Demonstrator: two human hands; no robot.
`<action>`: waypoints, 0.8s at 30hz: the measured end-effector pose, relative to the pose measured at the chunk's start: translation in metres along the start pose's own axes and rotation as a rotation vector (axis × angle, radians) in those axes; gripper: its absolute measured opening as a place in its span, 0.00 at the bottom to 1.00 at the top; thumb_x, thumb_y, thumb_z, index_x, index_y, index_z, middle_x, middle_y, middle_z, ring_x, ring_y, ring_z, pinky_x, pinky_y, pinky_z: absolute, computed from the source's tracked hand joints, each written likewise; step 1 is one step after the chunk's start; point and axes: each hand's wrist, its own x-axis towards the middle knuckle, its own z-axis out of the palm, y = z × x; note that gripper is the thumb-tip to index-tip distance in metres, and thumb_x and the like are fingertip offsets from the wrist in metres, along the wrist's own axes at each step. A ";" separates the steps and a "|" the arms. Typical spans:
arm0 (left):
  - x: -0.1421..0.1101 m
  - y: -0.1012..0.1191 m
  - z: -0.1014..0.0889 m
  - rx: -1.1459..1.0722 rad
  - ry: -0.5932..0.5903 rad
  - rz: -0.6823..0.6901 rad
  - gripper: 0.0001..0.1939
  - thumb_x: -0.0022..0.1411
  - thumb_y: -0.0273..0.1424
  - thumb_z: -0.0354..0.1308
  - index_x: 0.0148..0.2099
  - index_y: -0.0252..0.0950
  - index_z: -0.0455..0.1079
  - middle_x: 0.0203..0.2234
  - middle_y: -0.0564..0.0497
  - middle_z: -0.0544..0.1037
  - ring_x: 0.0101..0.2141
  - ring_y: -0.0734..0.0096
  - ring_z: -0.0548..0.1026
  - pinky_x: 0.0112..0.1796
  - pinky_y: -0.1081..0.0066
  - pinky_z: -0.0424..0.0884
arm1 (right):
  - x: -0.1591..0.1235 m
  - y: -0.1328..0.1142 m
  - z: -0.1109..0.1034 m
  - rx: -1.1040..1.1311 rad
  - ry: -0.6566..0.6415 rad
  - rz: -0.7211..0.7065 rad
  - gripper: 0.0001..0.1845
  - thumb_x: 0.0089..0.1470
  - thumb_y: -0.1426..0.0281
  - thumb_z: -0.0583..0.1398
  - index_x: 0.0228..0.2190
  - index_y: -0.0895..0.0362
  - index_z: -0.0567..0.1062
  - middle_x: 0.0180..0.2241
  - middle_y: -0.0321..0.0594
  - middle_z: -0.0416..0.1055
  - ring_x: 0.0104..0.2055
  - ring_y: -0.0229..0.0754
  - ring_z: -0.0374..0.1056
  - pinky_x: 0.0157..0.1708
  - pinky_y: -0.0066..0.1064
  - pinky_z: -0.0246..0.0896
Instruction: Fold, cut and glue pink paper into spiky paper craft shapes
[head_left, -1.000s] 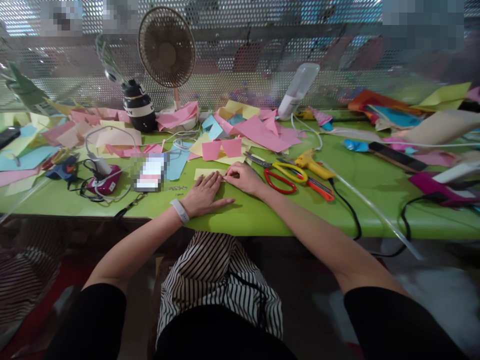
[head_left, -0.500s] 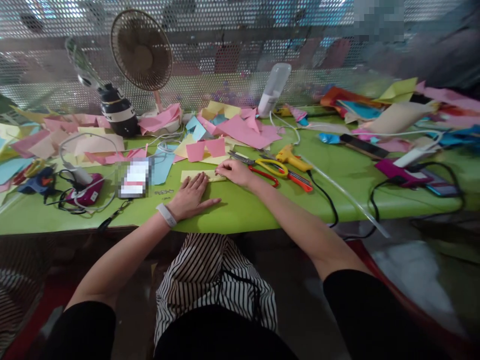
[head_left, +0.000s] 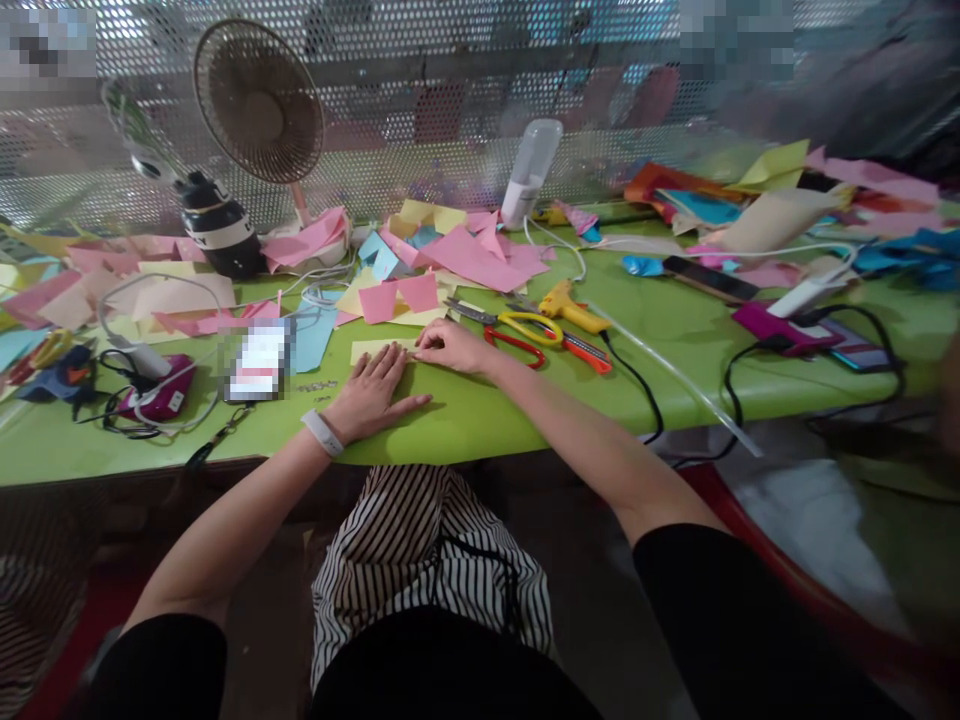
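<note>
A pale yellow paper strip lies on the green tabletop in front of me, its right part mostly covered by my hands. My left hand is spread flat, fingertips pressing on the strip and thumb stretched out to the right. Close beside those fingertips, my right hand is closed in a pinch low over the strip. What its fingertips hold, if anything, is too small to make out. Several tiny shiny pieces are scattered just left of my left hand. Pink folded paper stands behind the strip.
Yellow-handled scissors, a yellow glue gun and an orange cutter lie right of my hands. A phone is at left, near a purple power block. Behind are a fan, a black bottle and loose coloured paper.
My right hand has shifted slightly left along the strip, closer to my left fingertips. My left hand stays pressed on the paper. The whole view has shifted a little.
</note>
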 end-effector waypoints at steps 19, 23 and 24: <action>0.000 0.001 -0.003 0.045 -0.005 -0.002 0.45 0.67 0.59 0.36 0.73 0.31 0.47 0.71 0.39 0.46 0.70 0.54 0.43 0.67 0.52 0.40 | 0.001 -0.002 -0.011 -0.064 -0.072 -0.006 0.12 0.51 0.73 0.65 0.18 0.57 0.73 0.38 0.45 0.77 0.39 0.43 0.71 0.41 0.33 0.65; 0.000 0.000 -0.001 0.048 0.010 0.008 0.45 0.67 0.59 0.34 0.72 0.31 0.47 0.71 0.39 0.47 0.70 0.55 0.44 0.67 0.52 0.41 | 0.000 -0.001 -0.011 -0.083 -0.037 -0.029 0.08 0.49 0.73 0.66 0.20 0.57 0.75 0.36 0.44 0.76 0.39 0.44 0.71 0.43 0.36 0.66; 0.000 0.000 -0.001 0.048 0.012 0.009 0.45 0.67 0.60 0.34 0.72 0.31 0.48 0.71 0.39 0.47 0.70 0.55 0.43 0.67 0.52 0.41 | 0.000 -0.001 -0.011 -0.092 -0.031 -0.028 0.08 0.49 0.73 0.66 0.21 0.57 0.75 0.35 0.43 0.76 0.38 0.44 0.71 0.43 0.36 0.66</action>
